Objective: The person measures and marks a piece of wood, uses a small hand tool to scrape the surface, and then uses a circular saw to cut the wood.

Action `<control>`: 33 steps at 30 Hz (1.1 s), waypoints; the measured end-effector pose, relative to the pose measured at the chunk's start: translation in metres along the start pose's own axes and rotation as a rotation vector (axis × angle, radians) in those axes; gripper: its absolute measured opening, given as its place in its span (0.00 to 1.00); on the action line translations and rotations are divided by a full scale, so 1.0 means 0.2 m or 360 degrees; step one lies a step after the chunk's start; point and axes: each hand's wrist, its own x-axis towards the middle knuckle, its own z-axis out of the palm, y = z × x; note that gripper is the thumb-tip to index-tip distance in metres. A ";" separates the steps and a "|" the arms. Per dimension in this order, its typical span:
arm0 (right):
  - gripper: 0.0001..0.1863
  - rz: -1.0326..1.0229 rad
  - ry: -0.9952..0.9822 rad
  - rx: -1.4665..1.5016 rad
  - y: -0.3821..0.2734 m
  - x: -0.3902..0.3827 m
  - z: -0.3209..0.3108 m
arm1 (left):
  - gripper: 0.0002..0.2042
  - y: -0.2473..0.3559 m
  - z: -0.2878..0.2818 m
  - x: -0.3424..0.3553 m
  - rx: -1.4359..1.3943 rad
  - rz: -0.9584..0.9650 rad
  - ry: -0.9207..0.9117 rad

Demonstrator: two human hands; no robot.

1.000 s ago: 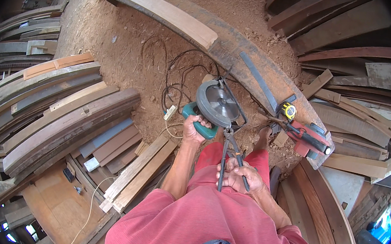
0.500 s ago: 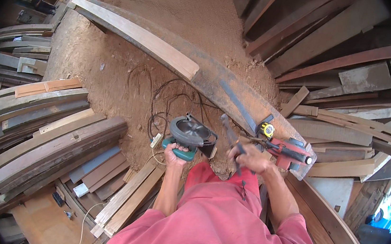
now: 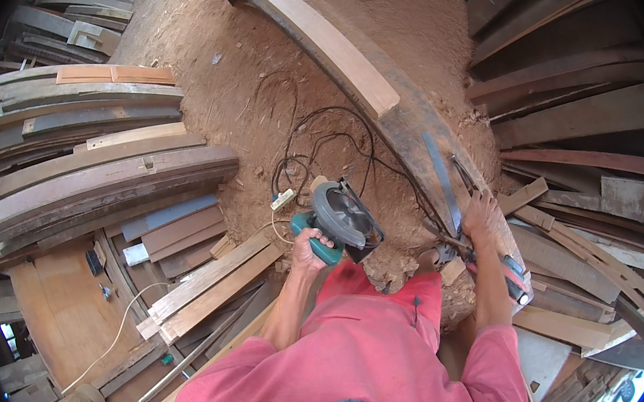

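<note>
Left hand fingers wrapped tight around the green handle of a round saw, right hand fingers spread flat on the long wood plank, black cord just past the saw

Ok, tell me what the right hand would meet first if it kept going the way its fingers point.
Probably the flat grey metal strip lying on the long weathered timber beam; the right hand already rests beside it.

A circular saw of dull grey metal with teal plastic grip; the plank is rough, matt wood.
</note>
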 end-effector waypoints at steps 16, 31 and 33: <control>0.32 -0.0906 -0.0015 0.0953 -1.28 -0.71 -0.22 | 0.25 -0.07 0.28 -0.10 0.0234 -0.0106 -0.0244; 0.23 -0.0156 -0.1305 0.1403 -1.43 -0.45 -0.23 | 0.42 0.23 0.06 -0.38 0.0467 -0.0442 -0.0863; 0.23 -0.0149 -0.1308 0.1266 -1.57 -0.48 -0.32 | 0.39 0.35 -0.43 -0.19 0.0168 -0.0609 -0.1126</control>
